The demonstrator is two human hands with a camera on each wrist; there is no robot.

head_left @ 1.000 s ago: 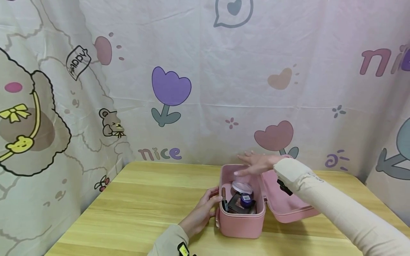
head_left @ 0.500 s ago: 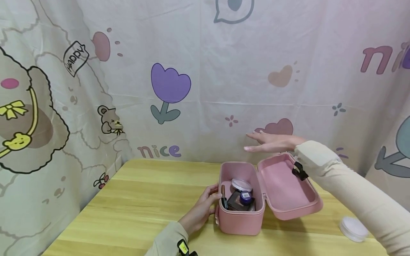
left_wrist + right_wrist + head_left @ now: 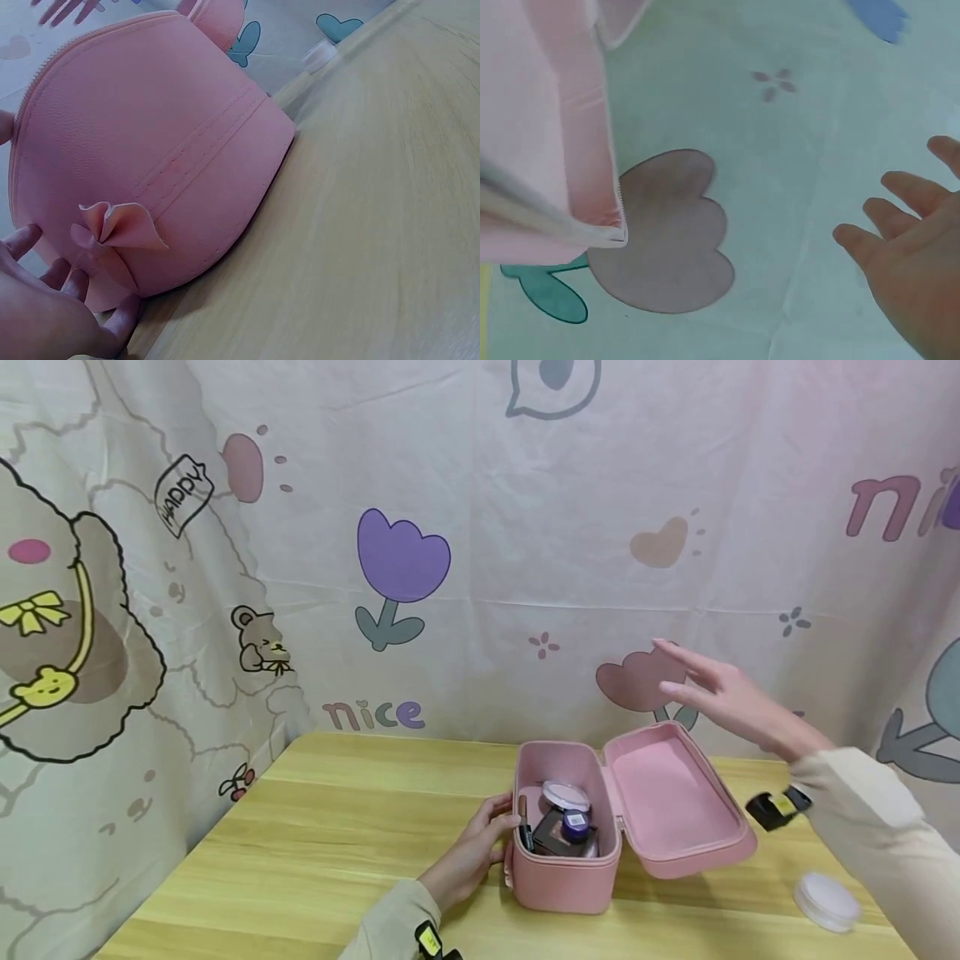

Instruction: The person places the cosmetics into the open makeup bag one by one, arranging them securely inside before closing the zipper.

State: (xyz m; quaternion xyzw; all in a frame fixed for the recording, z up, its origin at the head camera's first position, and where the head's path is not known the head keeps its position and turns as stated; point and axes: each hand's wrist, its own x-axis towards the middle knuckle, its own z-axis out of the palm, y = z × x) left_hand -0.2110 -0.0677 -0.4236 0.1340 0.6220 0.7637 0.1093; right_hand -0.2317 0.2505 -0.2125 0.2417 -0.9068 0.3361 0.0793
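A pink cosmetic case [image 3: 564,889] stands on the table with its lid [image 3: 678,793] folded out to the right. My left hand [image 3: 471,853] holds the case's left side, thumb at the rim and fingers against the outer wall near a pink bow [image 3: 124,225]. Inside lie a round clear-lidded compact [image 3: 566,795], a dark square palette [image 3: 550,837], a small blue jar [image 3: 576,825] and a slim brown-and-black tube [image 3: 524,827] along the left wall. Above and right of the lid, my right hand [image 3: 731,697] hangs in the air, fingers extended, holding nothing.
On the wooden table [image 3: 337,843], a round white puff-like disc [image 3: 827,902] lies right of the lid, near the right sleeve. A printed cloth backdrop [image 3: 510,527] rises behind the table's far edge.
My right hand has moved from over the case, up and to the right, past the lid. The lid now stands more tilted up than a second ago. The left hand stays put.
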